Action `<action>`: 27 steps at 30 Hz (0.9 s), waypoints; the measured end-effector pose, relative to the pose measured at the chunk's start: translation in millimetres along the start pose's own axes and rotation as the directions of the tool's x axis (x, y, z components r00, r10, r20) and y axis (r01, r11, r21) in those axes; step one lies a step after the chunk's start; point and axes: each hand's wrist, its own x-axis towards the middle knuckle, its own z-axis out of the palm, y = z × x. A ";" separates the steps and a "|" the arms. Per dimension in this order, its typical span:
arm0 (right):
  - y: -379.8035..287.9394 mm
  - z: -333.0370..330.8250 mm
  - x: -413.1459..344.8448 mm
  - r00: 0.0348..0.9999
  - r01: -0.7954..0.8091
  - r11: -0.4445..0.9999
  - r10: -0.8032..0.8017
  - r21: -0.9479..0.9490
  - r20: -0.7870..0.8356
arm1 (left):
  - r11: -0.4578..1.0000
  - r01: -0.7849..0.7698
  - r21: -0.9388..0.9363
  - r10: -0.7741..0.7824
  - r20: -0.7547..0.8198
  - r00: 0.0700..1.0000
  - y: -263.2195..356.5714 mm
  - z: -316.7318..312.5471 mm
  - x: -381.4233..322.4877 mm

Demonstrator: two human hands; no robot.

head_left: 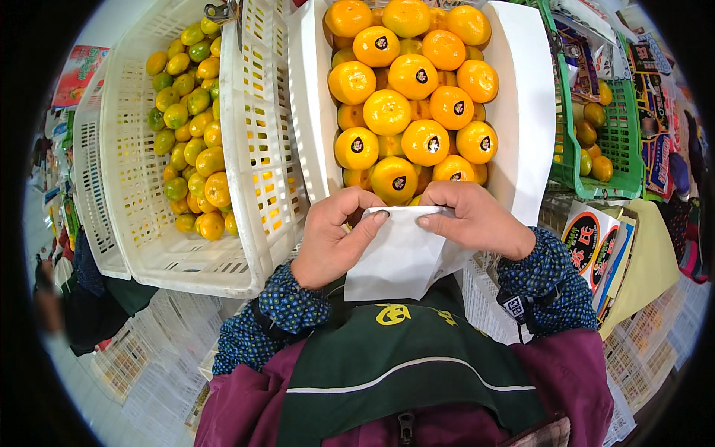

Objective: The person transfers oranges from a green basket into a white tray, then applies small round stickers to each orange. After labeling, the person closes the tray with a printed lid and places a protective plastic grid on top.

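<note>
Both hands pinch the upper edge of a white paper sheet or flap (399, 251) at the near end of a white-lined box (522, 112). My left hand (341, 234) grips its left corner between thumb and fingers. On the other side, my right hand (472, 218) pinches the same edge. Whether the sheet is joined to the box cannot be told. Orange citrus fruits (413, 77) fill the box in layers, and several bear small dark stickers (422, 76). The nearest fruits are partly hidden behind my hands.
Left of the box stands a white plastic crate (184, 274) of green-orange citrus (195, 128). A green basket (614, 184) with fruit and packets is at the right, above printed cards (592, 240) and a yellow-green bag (642, 251). Someone's dark clothing (84, 302) shows at far left.
</note>
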 end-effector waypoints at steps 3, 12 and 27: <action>-2.5 5.3 0.4 0.993 0.117 0.992 -0.117 -0.045 -0.005 | 0.998 0.002 0.069 -0.003 0.010 1.000 3.6 -3.6 -2.0; -18.5 8.9 15.9 0.971 0.239 0.960 -0.238 0.148 -0.029 | 0.974 -0.168 0.152 0.156 0.088 0.984 6.0 -4.9 1.2; -25.7 2.3 29.8 0.876 0.470 0.867 -0.482 -0.166 -0.035 | 0.978 -0.134 0.157 0.112 0.144 0.983 4.3 -6.6 10.1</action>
